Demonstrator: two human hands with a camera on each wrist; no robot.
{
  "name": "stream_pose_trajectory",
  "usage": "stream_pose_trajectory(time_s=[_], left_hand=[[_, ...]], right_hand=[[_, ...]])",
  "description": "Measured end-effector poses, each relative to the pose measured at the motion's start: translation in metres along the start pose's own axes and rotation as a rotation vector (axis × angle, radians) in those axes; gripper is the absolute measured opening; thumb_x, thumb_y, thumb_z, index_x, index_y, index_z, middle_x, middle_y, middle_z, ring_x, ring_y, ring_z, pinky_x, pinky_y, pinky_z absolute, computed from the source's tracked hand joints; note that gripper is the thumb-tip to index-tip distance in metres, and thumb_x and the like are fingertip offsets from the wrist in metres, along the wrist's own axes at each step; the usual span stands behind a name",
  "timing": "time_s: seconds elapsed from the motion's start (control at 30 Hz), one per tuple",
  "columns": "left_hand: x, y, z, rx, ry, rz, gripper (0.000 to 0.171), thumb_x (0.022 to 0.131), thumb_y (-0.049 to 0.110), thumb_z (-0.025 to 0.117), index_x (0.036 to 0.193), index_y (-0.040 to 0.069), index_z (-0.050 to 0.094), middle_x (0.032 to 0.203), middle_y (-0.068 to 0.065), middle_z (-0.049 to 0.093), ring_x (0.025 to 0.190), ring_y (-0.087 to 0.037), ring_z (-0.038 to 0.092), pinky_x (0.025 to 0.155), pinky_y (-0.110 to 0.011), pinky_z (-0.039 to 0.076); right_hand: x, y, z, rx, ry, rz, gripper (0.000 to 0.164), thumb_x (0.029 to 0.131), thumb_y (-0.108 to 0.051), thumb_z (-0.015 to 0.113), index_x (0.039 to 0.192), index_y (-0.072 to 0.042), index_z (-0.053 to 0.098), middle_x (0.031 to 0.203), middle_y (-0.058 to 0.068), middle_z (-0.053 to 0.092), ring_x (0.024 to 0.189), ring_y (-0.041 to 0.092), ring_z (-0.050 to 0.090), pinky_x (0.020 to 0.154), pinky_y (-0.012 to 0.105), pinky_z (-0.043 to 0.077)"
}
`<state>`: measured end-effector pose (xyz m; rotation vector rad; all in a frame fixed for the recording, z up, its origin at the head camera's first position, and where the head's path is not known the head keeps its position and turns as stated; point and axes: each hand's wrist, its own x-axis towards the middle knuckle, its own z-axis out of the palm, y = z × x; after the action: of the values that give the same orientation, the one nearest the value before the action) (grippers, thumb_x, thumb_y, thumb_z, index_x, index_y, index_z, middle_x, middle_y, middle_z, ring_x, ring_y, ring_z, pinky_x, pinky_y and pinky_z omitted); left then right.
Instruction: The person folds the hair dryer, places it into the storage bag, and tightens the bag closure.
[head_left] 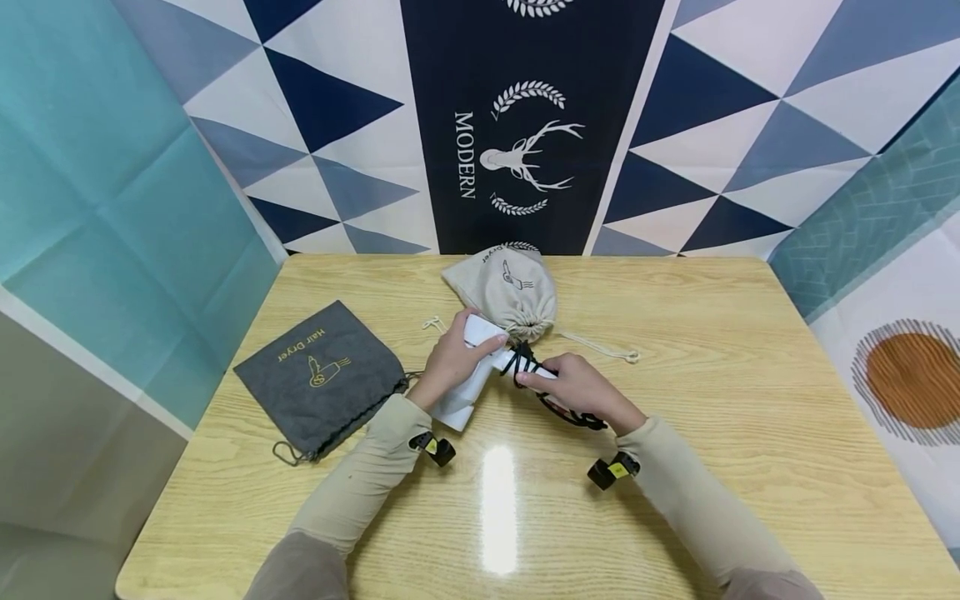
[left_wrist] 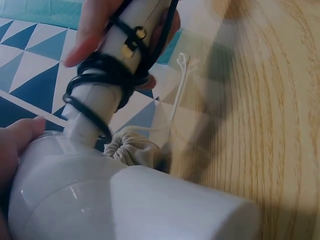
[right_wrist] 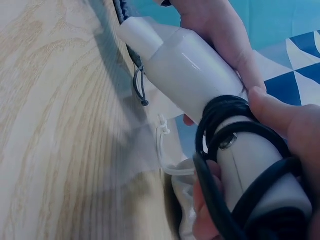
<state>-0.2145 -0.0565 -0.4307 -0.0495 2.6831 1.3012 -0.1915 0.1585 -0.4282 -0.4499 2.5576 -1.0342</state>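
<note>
Both hands hold a white hair dryer (head_left: 468,390) above the table. My left hand (head_left: 454,360) grips its body, thumb on top, and the nozzle points toward the near left. Around the handle, my right hand (head_left: 579,385) curls its fingers. A black cord (right_wrist: 225,107) is wound in several turns about the handle (right_wrist: 250,167), seen closely in the right wrist view. In the left wrist view the smooth body (left_wrist: 65,190) fills the bottom, partly hiding the left hand. Just beyond the dryer lies a beige drawstring bag (head_left: 517,287) with a dryer drawing.
A flat dark grey drawstring bag (head_left: 322,379) marked "Hair Dryer" lies at the left of the wooden table (head_left: 712,358). The beige bag's white string (head_left: 603,346) trails to the right. A patterned cloth (head_left: 360,108) hangs behind the table's far edge.
</note>
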Motion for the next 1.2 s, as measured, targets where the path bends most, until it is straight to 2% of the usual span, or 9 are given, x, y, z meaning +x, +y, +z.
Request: stream_pose_trajectory(time_s=[0.27, 0.6, 0.9, 1.2], left_hand=[[-0.003, 0.005, 0.001, -0.048, 0.089, 0.038, 0.077, 0.086, 0.055, 0.066, 0.149, 0.024, 0.035, 0.120, -0.016, 0.063, 0.091, -0.029, 0.061, 0.066, -0.032, 0.042], [-0.006, 0.011, 0.002, -0.063, 0.158, 0.021, 0.075, 0.084, 0.056, 0.067, 0.147, 0.027, 0.038, 0.117, -0.015, 0.065, 0.088, -0.028, 0.062, 0.065, -0.032, 0.041], [-0.007, 0.013, 0.001, -0.067, 0.198, -0.007, 0.074, 0.083, 0.057, 0.067, 0.146, 0.029, 0.039, 0.117, -0.014, 0.066, 0.085, -0.028, 0.061, 0.064, -0.033, 0.040], [-0.007, 0.014, 0.000, -0.060, 0.198, 0.001, 0.076, 0.084, 0.059, 0.065, 0.147, 0.027, 0.038, 0.121, -0.014, 0.065, 0.085, -0.029, 0.061, 0.065, -0.034, 0.041]], right_hand=[[-0.001, -0.002, 0.001, 0.020, 0.085, 0.004, 0.047, 0.092, -0.050, 0.062, 0.065, -0.013, 0.049, 0.052, -0.002, 0.047, 0.046, 0.013, 0.046, 0.052, 0.028, 0.042], [-0.003, -0.004, 0.005, -0.027, 0.175, -0.035, 0.049, 0.092, -0.049, 0.061, 0.062, -0.012, 0.048, 0.052, -0.003, 0.042, 0.045, 0.012, 0.041, 0.048, 0.028, 0.038], [-0.002, -0.007, 0.010, -0.050, 0.227, -0.044, 0.050, 0.093, -0.049, 0.060, 0.061, -0.012, 0.048, 0.054, -0.003, 0.041, 0.046, 0.012, 0.039, 0.048, 0.027, 0.036], [-0.003, -0.011, 0.011, -0.053, 0.251, -0.035, 0.050, 0.094, -0.047, 0.060, 0.062, -0.011, 0.047, 0.053, -0.002, 0.040, 0.046, 0.013, 0.039, 0.048, 0.027, 0.035]])
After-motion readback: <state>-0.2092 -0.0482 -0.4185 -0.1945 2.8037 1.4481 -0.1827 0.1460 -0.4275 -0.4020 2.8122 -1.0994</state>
